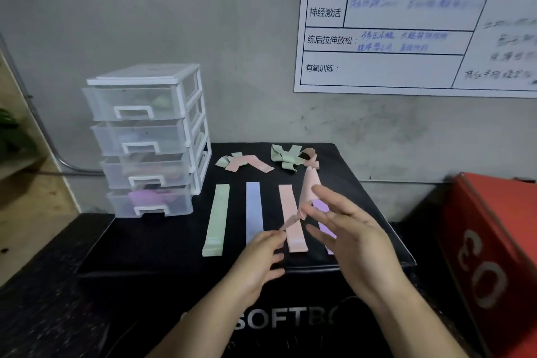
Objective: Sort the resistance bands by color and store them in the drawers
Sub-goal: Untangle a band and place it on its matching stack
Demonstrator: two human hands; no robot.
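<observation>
A pink resistance band (pixel 309 189) is up in the air over the black soft box (pixel 151 244). My left hand (pixel 258 259) pinches its lower end. My right hand (pixel 348 229) has straight, spread fingers; the band runs behind its thumb and meets its forefinger tip. Flat on the box lie a green band (pixel 216 218), a blue band (pixel 254 209), a pink band (pixel 293 229) and a purple band (pixel 322 209), partly hidden by my right hand. Two tangles of pink and green bands (pixel 244 163) (pixel 287 158) lie behind them. The drawer unit (pixel 145 139) at the left has every drawer shut.
The bottom drawer (pixel 151 200) shows purple bands through its front; the top one shows something green. A red box (pixel 488 241) stands at the right. A whiteboard (pixel 392 23) hangs on the grey wall behind.
</observation>
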